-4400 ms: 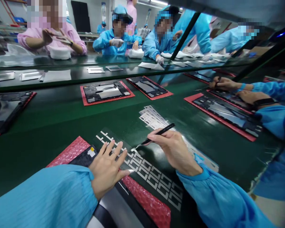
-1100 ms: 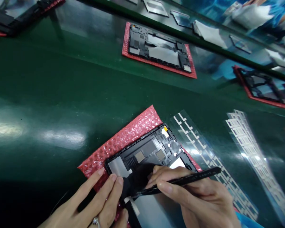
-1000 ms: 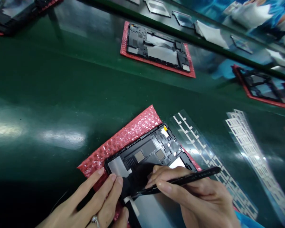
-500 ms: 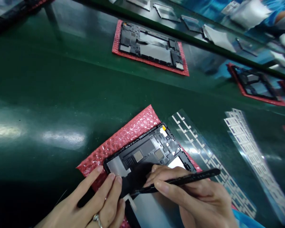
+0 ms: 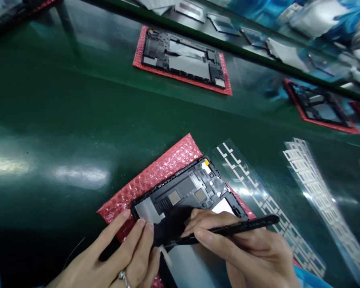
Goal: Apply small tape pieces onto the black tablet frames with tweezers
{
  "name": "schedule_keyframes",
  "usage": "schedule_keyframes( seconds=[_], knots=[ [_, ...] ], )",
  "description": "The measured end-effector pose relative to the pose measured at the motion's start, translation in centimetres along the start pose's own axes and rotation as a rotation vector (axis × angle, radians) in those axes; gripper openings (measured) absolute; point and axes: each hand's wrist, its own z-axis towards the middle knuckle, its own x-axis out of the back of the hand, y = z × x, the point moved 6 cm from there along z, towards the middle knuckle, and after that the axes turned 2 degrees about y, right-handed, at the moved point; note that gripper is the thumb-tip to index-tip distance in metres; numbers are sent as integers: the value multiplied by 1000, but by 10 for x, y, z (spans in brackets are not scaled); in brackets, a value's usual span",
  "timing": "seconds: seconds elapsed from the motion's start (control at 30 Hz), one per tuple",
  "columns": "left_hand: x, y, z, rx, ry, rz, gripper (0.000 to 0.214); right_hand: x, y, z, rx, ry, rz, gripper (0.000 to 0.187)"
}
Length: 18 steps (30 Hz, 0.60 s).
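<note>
An opened tablet frame [image 5: 188,194] lies on a red bubble-wrap mat [image 5: 152,178] at the bottom centre of the green belt. My right hand [image 5: 246,248] pinches black tweezers [image 5: 225,231], whose tip sits over a small white strip near the frame's lower left. My left hand [image 5: 120,256], with a ring on one finger, rests on the frame's left edge and the mat, fingers stretched out together. A clear sheet of white frame-shaped stickers [image 5: 258,196] lies just right of the tablet.
A second sticker sheet [image 5: 315,184] lies further right. Other tablet frames on red mats [image 5: 180,60] [image 5: 321,108] rest further along the green conveyor belt [image 5: 63,120]. Beyond a green rail lie grey plates [image 5: 222,24] and white cloths; blue-sleeved people work at the far right.
Since 4.4 s ago my view dropped from the sticker sheet to the tablet, and both hands came onto it. In the last second the hands stay put; the far tablets drift left.
</note>
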Motion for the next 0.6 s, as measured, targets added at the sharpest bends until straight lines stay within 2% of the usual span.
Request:
schedule_keyframes(
  seconds=[0.23,0.4,0.53,0.6],
  knots=[
    [-11,7,-1,-32,-74,26,38,8,-2,-1,35,75,-79,12],
    [-11,10,0,1,-69,6,51,22,-3,-8,5,142,-58,10],
    [-10,11,0,12,-92,10,60,20,2,-13,-25,73,35,16],
    [-9,9,0,34,-99,-15,56,17,5,-15,-28,30,68,17]
  ],
)
